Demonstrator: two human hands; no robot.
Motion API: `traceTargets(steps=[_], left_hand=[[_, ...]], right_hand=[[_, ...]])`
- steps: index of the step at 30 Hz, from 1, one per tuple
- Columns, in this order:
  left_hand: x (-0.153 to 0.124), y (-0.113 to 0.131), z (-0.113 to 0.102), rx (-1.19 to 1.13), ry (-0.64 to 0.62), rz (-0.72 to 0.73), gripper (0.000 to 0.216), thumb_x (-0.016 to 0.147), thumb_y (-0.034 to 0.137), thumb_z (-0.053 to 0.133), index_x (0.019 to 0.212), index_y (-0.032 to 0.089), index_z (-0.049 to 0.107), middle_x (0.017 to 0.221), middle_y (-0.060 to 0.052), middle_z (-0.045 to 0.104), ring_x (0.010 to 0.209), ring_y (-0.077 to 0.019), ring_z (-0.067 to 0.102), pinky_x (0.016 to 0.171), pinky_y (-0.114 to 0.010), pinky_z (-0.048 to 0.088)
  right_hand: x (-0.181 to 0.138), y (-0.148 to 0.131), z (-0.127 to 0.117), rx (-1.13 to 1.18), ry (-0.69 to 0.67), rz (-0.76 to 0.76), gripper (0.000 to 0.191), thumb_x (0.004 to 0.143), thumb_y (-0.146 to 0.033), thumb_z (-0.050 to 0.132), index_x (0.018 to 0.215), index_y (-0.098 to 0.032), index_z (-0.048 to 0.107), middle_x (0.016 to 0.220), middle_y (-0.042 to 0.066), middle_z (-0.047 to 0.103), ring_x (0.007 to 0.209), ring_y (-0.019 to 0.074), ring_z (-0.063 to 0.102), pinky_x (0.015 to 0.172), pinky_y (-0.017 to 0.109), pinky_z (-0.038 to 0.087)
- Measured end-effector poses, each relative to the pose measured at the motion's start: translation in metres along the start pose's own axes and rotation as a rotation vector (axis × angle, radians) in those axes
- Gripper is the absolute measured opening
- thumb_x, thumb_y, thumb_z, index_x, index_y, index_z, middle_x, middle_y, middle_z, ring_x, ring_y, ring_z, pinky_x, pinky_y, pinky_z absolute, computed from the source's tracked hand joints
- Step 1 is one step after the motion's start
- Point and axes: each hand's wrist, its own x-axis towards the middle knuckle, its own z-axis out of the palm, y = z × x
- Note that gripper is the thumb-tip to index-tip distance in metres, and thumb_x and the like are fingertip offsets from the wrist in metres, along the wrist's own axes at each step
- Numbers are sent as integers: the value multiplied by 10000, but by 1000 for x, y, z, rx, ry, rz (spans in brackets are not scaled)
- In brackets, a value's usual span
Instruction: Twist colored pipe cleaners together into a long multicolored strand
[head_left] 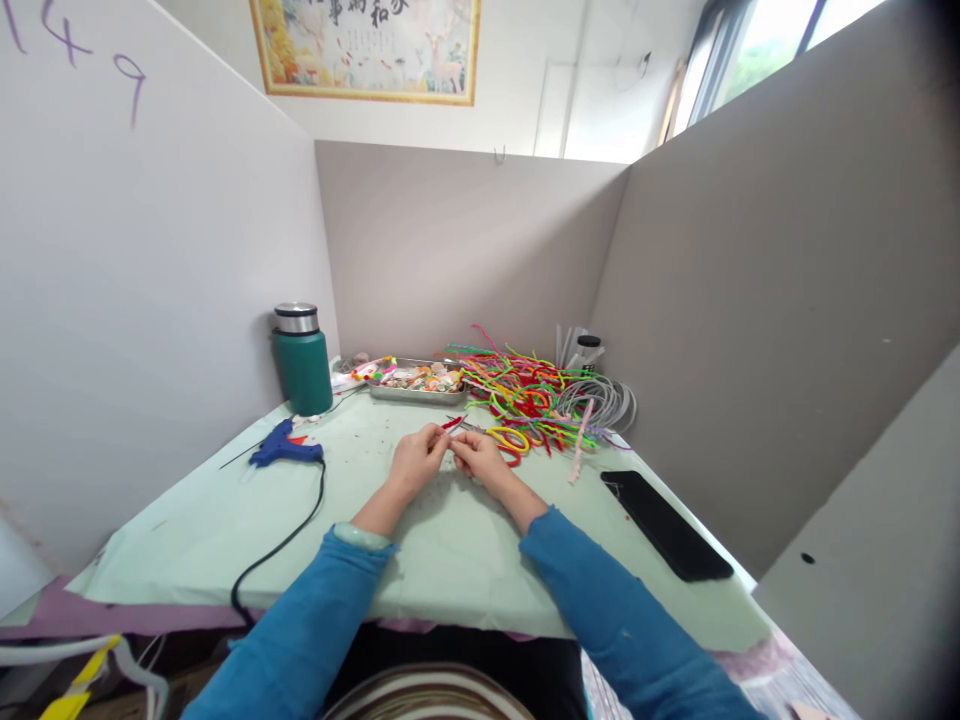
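Note:
Over the middle of the table, my left hand and my right hand meet at the fingertips, both closed in a pinch. A short red pipe cleaner sticks out at my left fingertips. What my right fingers pinch is too small to make out. Just behind and beside my right hand lie scissors with yellow and red handles, partly covered by that hand. Beyond them spreads a tangled heap of colourful pipe cleaners.
A metal tray of small pieces stands at the back. To the left are a green bottle and a blue glue gun with its black cord. Grey coiled strips and a black phone lie right. Partition walls enclose the table.

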Motion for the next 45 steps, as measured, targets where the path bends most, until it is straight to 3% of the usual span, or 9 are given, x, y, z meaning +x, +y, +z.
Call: traceTargets(steps=[6,14,18,24,28,39,45], left_hand=[[-1,3,-2,72,-16,-6,222,805,351,443,830,194,598,618,20,600,554,-93,506,549,-190,320],[-2,5,-2,163,-27,-15,212,797,337,459,868,207,611,641,8,632,575,-106,541,558,-201,319],[-3,5,-2,240,-55,34,213,810,331,449,896,215,606,671,-3,641,619,-122,566,568,-209,315],[-4,9,-3,411,-103,133,193,830,303,419,839,207,586,734,-39,642,708,-156,579,605,-232,330],[-4,12,-3,450,-106,160,178,832,270,410,894,193,558,801,-60,640,766,-170,573,642,-249,348],[-4,10,-3,417,-87,157,154,829,265,411,848,186,541,794,-59,610,764,-169,549,660,-260,360],[-5,12,-4,348,-94,159,139,813,262,430,843,184,542,786,-56,608,765,-164,550,670,-254,369]], right_hand=[[2,3,1,-70,28,2,238,746,-391,521,753,-155,553,486,-55,487,373,55,360,387,174,277],[-3,-6,0,-214,246,-127,225,779,-365,489,902,-181,533,482,-57,488,431,104,442,446,206,331],[-6,-9,0,-326,202,-166,259,822,-371,443,983,-191,539,506,-49,514,471,116,482,498,218,351],[-6,-9,-2,-464,195,-173,305,852,-417,400,704,-195,546,499,-29,527,515,128,501,545,227,347],[-6,-8,-3,-478,186,-144,364,865,-435,370,633,-197,518,462,-31,517,485,125,494,526,224,337],[-6,-6,-3,-279,14,-52,353,853,-434,391,697,-165,559,433,-40,528,369,76,416,418,180,311],[-5,-10,0,-118,-2,-20,304,813,-426,465,731,-154,573,421,-46,505,336,64,370,366,175,284]])
